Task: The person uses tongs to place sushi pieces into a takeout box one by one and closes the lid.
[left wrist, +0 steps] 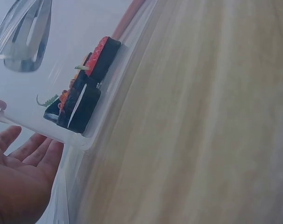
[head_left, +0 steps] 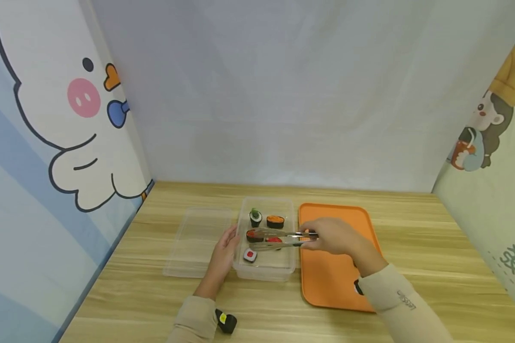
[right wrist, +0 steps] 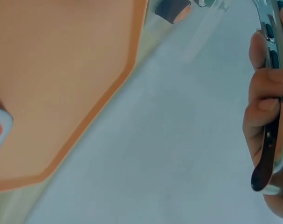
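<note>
My left hand [head_left: 223, 252] touches the left wall of a clear plastic container [head_left: 263, 275], its fingers loosely extended. Inside stand several toy sushi pieces: a roll with a green top [head_left: 255, 217], an orange-topped piece [head_left: 275, 221], a red-topped piece [head_left: 254, 236] and a white roll with a red centre [head_left: 250, 255]. My right hand [head_left: 332, 236] grips metal tongs [head_left: 294, 234] by the handle. Their two arms reach left over the container, spread a little apart. In the left wrist view, the visible tong end [left wrist: 27, 56] hangs apart from the sushi, with nothing seen in it.
A clear lid [head_left: 199, 243] lies flat left of the container. Right of it is an orange tray [head_left: 326, 281]; a black-and-white sushi piece [head_left: 358, 287] shows beside the right sleeve. Another black sushi piece with yellow [head_left: 226, 321] lies by the left sleeve.
</note>
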{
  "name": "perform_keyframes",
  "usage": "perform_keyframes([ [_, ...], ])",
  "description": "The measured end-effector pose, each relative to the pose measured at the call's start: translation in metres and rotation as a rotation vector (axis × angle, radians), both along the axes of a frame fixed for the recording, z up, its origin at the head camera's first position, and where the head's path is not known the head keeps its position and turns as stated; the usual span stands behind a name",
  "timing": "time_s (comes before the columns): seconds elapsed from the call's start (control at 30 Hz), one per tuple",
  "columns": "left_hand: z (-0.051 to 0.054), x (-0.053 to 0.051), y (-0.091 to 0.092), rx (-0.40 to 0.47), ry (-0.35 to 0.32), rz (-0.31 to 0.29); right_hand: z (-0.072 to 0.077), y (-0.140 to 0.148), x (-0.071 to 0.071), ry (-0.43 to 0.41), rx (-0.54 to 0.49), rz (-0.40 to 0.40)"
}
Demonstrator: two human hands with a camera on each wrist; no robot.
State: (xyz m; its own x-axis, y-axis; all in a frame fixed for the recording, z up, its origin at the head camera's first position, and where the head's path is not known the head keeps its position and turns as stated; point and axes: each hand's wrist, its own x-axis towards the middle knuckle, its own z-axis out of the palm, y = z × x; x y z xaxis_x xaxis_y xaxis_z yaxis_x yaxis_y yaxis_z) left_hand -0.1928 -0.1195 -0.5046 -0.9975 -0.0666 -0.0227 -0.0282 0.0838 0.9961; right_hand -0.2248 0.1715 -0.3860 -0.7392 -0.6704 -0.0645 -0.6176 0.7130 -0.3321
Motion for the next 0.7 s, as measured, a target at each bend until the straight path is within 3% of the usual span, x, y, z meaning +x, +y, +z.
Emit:
perform_keyframes([
  [0.1, 0.006, 0.001, 0.000, 0.014, -0.009, -0.008, 0.005, 0.012, 0.003, 0.006, -0.007, -0.018],
  [0.37, 0.040, 0.018, 0.004, -0.002, -0.016, -0.023, 0.012, 0.041, 0.008, -0.002, -0.036, -0.048],
  [0.57, 0.044, 0.020, 0.005, 0.011, -0.014, -0.016, 0.014, 0.061, 0.013, -0.007, -0.049, -0.079],
  [0.7, 0.038, 0.017, 0.004, 0.017, -0.010, -0.016, 0.011, 0.081, 0.015, 0.011, -0.065, -0.080],
])
